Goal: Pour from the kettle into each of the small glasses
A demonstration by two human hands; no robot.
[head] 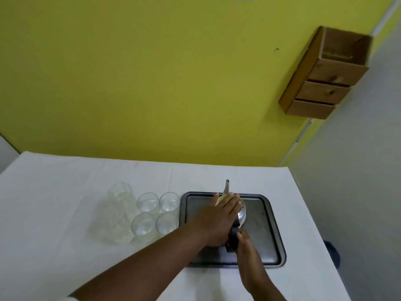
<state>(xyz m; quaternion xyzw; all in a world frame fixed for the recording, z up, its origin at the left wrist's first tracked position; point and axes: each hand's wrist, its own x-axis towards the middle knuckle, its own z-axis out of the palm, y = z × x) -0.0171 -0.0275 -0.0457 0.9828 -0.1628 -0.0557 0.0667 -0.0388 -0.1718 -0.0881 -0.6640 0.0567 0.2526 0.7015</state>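
Flanking tray (273, 216), four glasses (147, 202), left

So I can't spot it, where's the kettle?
The kettle sits on the tray, right of the glasses, under both hands.

A white-covered worktop (65, 213) stands against a yellow wall (152, 83). A dark metal tray (273, 224) lies on its right part. A small wooden drawer unit (321, 83) hangs on the wall, its top drawer open.
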